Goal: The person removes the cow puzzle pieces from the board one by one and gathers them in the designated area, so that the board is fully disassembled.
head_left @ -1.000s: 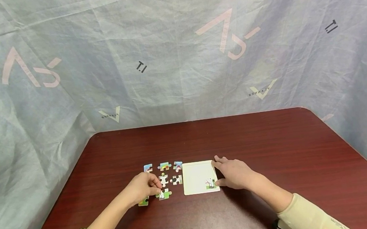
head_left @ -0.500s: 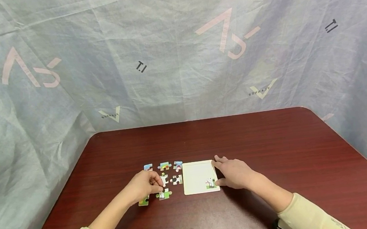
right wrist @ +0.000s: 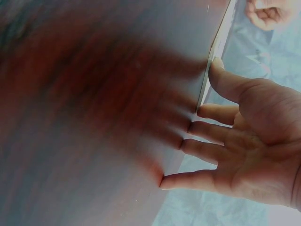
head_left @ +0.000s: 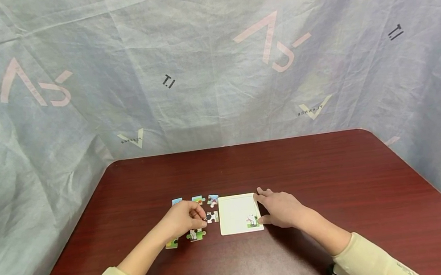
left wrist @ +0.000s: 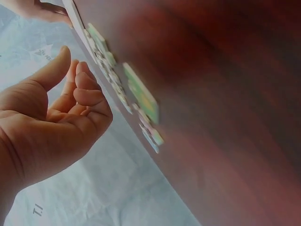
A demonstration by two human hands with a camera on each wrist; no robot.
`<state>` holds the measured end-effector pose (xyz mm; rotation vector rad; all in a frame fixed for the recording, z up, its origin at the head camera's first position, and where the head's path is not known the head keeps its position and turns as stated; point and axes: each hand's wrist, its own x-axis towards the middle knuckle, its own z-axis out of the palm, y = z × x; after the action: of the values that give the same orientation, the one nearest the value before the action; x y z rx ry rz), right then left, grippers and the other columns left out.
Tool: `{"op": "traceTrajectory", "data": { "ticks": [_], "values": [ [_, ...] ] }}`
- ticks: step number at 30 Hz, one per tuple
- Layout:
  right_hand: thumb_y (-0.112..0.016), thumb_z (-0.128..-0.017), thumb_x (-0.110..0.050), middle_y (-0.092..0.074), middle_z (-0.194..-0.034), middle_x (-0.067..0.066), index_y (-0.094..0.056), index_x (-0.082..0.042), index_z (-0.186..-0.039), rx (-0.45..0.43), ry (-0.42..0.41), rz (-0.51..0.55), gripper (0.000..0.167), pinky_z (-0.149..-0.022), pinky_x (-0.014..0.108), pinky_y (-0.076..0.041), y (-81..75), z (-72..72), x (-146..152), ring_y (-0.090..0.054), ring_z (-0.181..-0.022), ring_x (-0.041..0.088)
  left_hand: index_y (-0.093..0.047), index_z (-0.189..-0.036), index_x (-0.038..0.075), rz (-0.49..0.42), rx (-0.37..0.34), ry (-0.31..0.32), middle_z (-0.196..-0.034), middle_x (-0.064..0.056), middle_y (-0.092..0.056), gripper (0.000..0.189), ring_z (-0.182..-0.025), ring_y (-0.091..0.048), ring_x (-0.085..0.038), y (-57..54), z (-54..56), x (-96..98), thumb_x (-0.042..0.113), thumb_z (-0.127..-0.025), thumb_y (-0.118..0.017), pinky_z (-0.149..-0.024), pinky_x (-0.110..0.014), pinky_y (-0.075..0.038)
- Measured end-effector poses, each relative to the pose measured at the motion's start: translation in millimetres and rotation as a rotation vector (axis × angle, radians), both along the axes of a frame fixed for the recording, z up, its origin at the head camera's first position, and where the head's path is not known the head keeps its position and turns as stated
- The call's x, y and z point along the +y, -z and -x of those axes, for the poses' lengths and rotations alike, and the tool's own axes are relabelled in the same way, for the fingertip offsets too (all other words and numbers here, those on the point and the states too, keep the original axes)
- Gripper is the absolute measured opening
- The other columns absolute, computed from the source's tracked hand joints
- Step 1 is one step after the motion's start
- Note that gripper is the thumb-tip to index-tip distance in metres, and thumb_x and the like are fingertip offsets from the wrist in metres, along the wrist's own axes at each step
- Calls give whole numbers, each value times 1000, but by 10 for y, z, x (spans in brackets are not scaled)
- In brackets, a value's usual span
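Observation:
My left hand [head_left: 186, 217] has its thumb and fingertips drawn together above the loose puzzle pieces, left of a pale square puzzle tray [head_left: 234, 212]. A small whitish puzzle piece seems pinched at its fingertips, mostly hidden. A black-and-white piece [head_left: 212, 217] lies just right of those fingertips. A green-edged piece [head_left: 196, 234] is below the hand. My right hand [head_left: 282, 209] rests at the tray's right edge with fingers spread, thumb and index touching the edge. One green and white piece [head_left: 252, 220] sits in the tray's lower right corner.
Behind my left hand are pieces with blue and coloured prints, including a blue piece [head_left: 212, 199] and a green one [head_left: 197, 200]. Another green piece [head_left: 172, 244] is near the left wrist. The dark red table [head_left: 288, 166] reaches back to a grey cloth [head_left: 215, 88].
My left hand has shifted right, towards the tray. The white piece that showed at its fingertips is now out of sight behind the fingers. The right hand and tray stay put.

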<state>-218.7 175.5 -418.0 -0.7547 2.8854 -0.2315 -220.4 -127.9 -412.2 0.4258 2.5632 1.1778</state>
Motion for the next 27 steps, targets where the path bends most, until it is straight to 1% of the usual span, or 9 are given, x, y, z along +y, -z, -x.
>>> {"op": "traceTrajectory", "data": {
  "ticks": [5,8,15,21,24,27],
  "values": [
    [-75,-92,-35,-42,-153,24,-50,1,-146,-4,8,-6,69,-99,55,-46,4,2,-1,-47,-136,39,-68,-86,9,17,35,36,-76,-1,-59,13,-65,-52,-15,-33,32,151,7,-84,-80,-59,-31,-44],
    [-75,-92,-35,-43,-153,24,-51,1,-145,-2,8,-3,69,-99,55,-47,3,-1,-5,-48,-135,39,-68,-87,8,7,48,57,-76,-1,-59,13,-67,-53,-15,-45,48,237,6,-84,-80,-60,-30,-45],
    [-76,-91,-35,-43,-152,24,-51,1,-144,6,11,-9,69,-98,54,-47,17,1,-12,-49,-134,40,-68,-93,1,-45,25,80,-75,-2,-59,17,-64,-52,-14,-53,82,441,3,-82,-82,-59,-29,-44],
    [-76,-91,-36,-43,-152,24,-52,1,-144,6,20,-9,69,-99,55,-46,26,10,-15,-49,-134,40,-69,-93,1,-30,44,103,-75,-1,-58,18,-65,-51,-14,-30,115,606,5,-82,-83,-59,-28,-43],
    [-76,-91,-36,-44,-151,24,-53,1,-144,16,16,-10,69,-99,55,-47,27,15,-16,-49,-134,40,-70,-93,3,-15,38,100,-76,-1,-59,19,-67,-51,-14,-21,123,677,6,-81,-84,-59,-28,-43],
    [-77,-90,-36,-45,-151,24,-53,1,-143,16,18,-8,69,-98,55,-47,21,13,-17,-50,-133,41,-70,-93,3,-21,23,99,-76,-1,-59,19,-66,-52,-14,-13,131,747,5,-81,-84,-58,-28,-43]
  ]
}}
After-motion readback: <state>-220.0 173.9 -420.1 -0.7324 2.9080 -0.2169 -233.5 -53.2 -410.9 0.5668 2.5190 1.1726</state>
